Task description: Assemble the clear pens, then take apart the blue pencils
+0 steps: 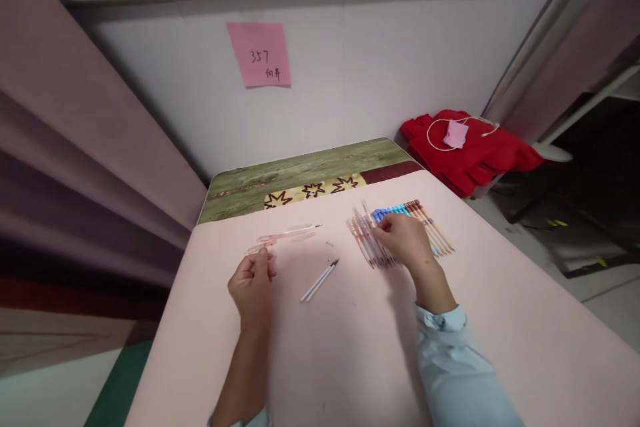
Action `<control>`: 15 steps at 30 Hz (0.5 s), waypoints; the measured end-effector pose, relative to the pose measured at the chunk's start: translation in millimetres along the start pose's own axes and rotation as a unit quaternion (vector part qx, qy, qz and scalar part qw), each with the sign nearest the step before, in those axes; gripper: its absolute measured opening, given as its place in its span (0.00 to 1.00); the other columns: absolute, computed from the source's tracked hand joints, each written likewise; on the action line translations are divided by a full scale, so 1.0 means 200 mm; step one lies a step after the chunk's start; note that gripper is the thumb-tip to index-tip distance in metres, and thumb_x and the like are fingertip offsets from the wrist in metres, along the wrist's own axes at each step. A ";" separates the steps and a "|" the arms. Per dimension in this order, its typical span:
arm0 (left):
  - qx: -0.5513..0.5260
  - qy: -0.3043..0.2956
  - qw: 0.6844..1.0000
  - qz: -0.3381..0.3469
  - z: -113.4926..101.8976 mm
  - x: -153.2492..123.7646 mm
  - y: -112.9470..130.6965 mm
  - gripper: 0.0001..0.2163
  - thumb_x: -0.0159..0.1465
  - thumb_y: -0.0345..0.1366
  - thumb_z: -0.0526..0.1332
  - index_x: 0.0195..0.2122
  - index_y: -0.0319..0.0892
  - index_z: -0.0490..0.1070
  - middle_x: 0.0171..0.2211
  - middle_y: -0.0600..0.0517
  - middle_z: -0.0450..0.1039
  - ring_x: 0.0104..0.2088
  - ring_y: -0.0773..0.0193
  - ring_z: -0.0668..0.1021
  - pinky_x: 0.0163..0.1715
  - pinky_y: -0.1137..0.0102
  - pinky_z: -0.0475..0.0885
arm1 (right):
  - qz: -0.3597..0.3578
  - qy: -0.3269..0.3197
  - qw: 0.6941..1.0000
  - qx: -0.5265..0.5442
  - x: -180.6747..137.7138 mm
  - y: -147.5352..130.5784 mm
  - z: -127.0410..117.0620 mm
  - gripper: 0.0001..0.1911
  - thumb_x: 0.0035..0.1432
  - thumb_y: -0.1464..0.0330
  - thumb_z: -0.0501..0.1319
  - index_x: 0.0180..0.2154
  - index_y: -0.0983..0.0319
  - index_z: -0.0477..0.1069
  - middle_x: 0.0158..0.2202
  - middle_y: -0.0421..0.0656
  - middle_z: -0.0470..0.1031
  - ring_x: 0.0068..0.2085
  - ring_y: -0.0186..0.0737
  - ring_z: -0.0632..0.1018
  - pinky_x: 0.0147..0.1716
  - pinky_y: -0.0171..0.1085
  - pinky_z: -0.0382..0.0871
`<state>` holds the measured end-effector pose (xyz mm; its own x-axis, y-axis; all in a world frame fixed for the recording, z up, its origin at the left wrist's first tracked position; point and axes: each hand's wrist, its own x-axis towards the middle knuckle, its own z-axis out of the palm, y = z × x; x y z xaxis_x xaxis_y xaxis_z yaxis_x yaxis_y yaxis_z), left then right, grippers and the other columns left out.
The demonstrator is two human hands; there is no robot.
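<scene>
As the pink-covered table (360,360) fills the lower frame, we see a row of pens (433,230) right of centre, our right hand (400,237) over it, and our left hand (251,275) curled centre left, on what we cannot tell. Smaller are loose pen parts (285,235) just above that, the clear pen (367,211) our right hand pinches, and two white refills (318,282) mid-frame.

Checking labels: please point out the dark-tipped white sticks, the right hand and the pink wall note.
White sticks (321,283): head view, middle of one shaft.
Right hand (407,237): head view, its back.
Pink note (259,57): head view, written number.
</scene>
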<state>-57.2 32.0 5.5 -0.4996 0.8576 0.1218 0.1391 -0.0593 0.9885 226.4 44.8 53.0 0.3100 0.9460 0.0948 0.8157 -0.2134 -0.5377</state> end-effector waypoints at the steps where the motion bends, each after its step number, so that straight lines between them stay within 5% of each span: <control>1: 0.000 0.004 1.000 0.002 0.00 0.00 0.00 0.14 0.60 0.46 0.64 0.26 0.40 0.73 0.18 0.57 0.64 0.22 0.70 0.67 0.23 0.75 0.63 | 0.014 -0.001 1.000 -0.016 0.01 0.03 0.00 0.08 0.50 0.65 0.63 0.22 0.58 0.75 0.21 0.43 0.76 0.27 0.41 0.74 0.26 0.36 0.55; 15: -0.010 0.131 0.991 0.036 -0.13 0.09 -0.04 0.15 0.61 0.47 0.63 0.27 0.39 0.72 0.16 0.59 0.59 0.20 0.71 0.62 0.23 0.74 0.58 | 0.008 -0.036 0.998 -0.059 0.03 0.15 0.06 0.10 0.47 0.59 0.65 0.21 0.56 0.77 0.21 0.44 0.76 0.24 0.41 0.73 0.24 0.37 0.55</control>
<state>-89.9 35.0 1.7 -0.6948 0.6884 0.2083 0.1669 -0.1273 0.9777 246.5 46.8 27.6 0.2904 0.9566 0.0248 0.8639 -0.2509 -0.4367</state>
